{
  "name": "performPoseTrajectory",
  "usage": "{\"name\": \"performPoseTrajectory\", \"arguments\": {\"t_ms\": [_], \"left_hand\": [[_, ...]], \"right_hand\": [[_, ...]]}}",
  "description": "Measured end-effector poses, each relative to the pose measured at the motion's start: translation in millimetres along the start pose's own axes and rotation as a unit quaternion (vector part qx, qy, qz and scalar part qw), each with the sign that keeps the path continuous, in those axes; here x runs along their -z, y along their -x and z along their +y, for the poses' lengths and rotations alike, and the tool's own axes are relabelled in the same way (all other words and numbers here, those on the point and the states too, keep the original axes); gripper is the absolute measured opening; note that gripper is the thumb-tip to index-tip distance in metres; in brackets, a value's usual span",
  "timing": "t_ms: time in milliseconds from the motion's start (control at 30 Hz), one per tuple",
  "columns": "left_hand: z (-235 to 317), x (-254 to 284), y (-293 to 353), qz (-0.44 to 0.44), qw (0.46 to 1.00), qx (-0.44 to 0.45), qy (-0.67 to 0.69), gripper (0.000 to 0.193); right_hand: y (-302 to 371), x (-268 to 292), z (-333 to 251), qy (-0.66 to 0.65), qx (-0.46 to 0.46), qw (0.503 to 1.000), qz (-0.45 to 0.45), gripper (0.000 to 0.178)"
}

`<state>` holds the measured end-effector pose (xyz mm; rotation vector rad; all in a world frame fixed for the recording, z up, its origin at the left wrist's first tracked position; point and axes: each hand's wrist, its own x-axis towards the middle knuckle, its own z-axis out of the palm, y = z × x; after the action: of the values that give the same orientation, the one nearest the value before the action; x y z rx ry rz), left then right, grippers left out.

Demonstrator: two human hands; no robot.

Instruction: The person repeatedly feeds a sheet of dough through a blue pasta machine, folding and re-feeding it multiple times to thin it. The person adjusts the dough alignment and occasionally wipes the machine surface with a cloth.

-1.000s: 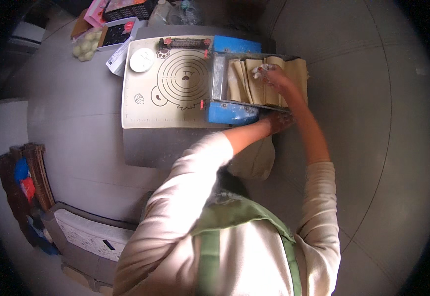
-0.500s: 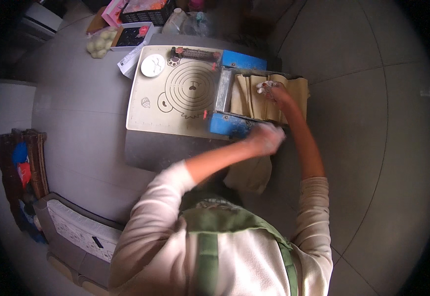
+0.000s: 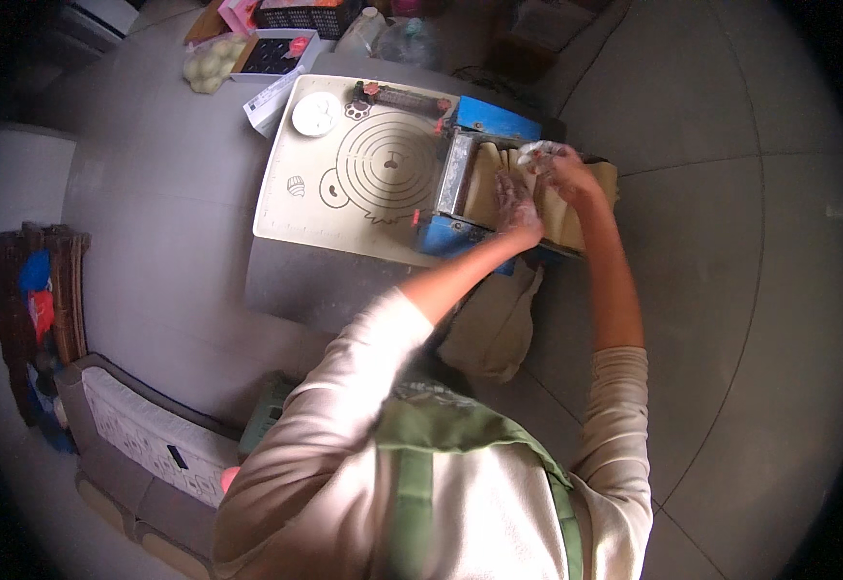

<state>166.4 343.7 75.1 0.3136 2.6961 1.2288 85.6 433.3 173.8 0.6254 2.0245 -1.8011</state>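
Note:
A long, pale yellow dough sheet [image 3: 562,222] lies in folds on a dough-rolling machine [image 3: 455,174] with blue ends and a metal plate. My left hand [image 3: 516,206], dusted white, rests on the folds with its fingers stretched out along the dough. Just to its right, my right hand [image 3: 564,172] is closed over the far side of the sheet. Something white, like a floury bundle [image 3: 539,153], shows at its fingertips; its kind is unclear. The dough under both hands is partly hidden.
A cream baking mat [image 3: 281,213] with printed circles lies left of the machine. On it are a white round dish [image 3: 316,114] and a dark roller part [image 3: 402,99]. A pale cloth-like sack [image 3: 494,329] hangs at the table's near side. Boxes [image 3: 276,53] stand beyond.
My left hand has moved up and forward from the machine's near edge onto the dough folds. My right hand stays over the sheet with the white thing. The view has shifted slightly.

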Motion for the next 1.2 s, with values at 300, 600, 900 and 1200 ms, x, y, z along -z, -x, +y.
{"name": "performPoseTrajectory", "arguments": {"t_ms": [300, 600, 900, 1200], "left_hand": [[24, 26, -1, 0.073, 0.984, 0.108, 0.125, 0.077], [9, 69, -23, -0.117, 0.967, 0.150, 0.170, 0.059], [57, 0, 10, 0.136, 0.987, 0.045, 0.068, 0.067], [19, 36, 18, -0.132, 0.983, 0.010, 0.125, 0.045]], "right_hand": [[27, -32, -41, 0.157, 0.028, 0.987, -0.023, 0.028], [11, -29, -24, 0.102, -0.008, 0.995, 0.001, 0.029], [14, -17, -30, 0.236, 0.025, 0.971, -0.036, 0.032], [20, -14, -20, 0.114, 0.059, 0.992, -0.013, 0.026]]}}
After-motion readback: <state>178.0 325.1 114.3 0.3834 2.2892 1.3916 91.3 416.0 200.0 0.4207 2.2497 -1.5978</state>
